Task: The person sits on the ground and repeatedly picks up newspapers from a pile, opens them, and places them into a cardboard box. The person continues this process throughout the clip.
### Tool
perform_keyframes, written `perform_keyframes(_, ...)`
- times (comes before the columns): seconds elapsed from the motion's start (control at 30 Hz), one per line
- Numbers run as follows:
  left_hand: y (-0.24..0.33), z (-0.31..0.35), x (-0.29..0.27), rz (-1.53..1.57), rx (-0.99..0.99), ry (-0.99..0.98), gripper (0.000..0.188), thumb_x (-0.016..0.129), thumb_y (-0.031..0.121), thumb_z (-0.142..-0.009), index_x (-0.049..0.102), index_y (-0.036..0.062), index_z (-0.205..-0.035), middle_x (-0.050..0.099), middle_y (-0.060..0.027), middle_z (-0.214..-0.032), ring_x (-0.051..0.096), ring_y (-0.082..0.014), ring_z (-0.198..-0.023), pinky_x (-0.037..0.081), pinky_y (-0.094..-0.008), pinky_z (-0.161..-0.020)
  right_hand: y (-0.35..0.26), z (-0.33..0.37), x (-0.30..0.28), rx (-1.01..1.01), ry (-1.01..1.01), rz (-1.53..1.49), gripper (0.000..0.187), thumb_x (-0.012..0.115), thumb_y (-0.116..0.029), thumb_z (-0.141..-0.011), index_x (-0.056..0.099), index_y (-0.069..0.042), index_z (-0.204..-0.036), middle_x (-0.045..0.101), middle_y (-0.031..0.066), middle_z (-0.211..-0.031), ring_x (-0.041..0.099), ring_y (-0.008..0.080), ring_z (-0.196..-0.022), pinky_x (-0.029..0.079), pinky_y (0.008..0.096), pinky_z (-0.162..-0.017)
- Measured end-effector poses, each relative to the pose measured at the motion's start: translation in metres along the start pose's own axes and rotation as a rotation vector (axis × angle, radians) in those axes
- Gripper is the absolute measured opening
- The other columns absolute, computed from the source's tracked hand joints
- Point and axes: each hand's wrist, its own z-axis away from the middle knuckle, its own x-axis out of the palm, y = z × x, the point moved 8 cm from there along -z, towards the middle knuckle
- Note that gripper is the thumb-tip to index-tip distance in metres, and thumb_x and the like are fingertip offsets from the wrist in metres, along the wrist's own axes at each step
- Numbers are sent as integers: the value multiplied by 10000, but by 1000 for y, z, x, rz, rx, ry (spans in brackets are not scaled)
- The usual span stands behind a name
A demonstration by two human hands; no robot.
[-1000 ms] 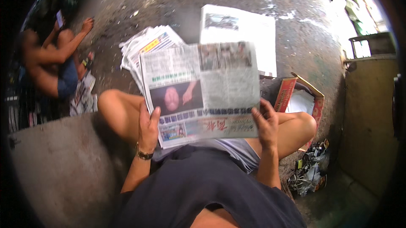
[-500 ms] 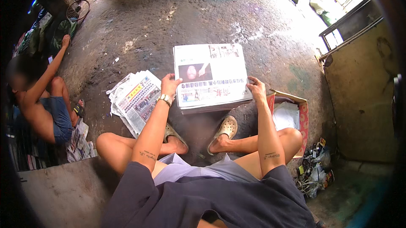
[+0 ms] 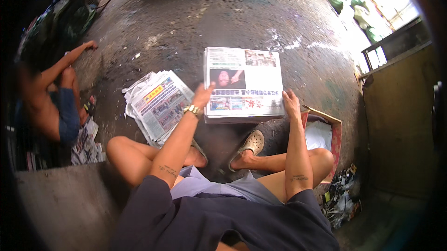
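Note:
A thick, squared stack of newspapers (image 3: 260, 81) lies on the floor in front of my feet. My left hand (image 3: 203, 96), with a watch on its wrist, grips the stack's left edge, its thumb over the top sheet. On the opposite edge, my right hand (image 3: 292, 104) holds the near right side, thumb up by the corner; its other fingers are partly hidden. To the left, next to my left forearm, spreads a looser, fanned pile of newspapers (image 3: 160, 102).
By my right knee stands an open red-patterned cardboard box (image 3: 336, 146) with white paper inside. Plastic scraps (image 3: 343, 200) lie behind it. Another person (image 3: 51, 97) sits at the far left beside more newspapers (image 3: 87, 146). A brown panel (image 3: 396, 111) stands on the right.
The view has swung slightly, shifting the floor and stack rightward in the picture. Both hands stay at the stack's sides. The other person's raised arm is now lower and stretched further forward.

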Motion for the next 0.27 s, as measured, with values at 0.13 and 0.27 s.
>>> perform_keyframes(0.13,9,23,21,46,-33,-108,519,638,278,-877,471,-61,-1233,597,-263,-1190,593,-352,-1117,458,-403,-942,-23,23,20,64,-130,197,633,628,-348,-875,455,-18,-1386,533,241,-1331,524,294,-1255,399,341,-1021)
perform_keyframes(0.27,-15,22,-16,-134,-16,-30,661,654,320,-851,402,-61,-1330,528,-315,-1276,526,-399,-1207,409,-417,-1018,-45,36,50,129,-276,-259,519,570,-192,-939,438,45,-1381,615,206,-1235,586,295,-1166,433,388,-994)
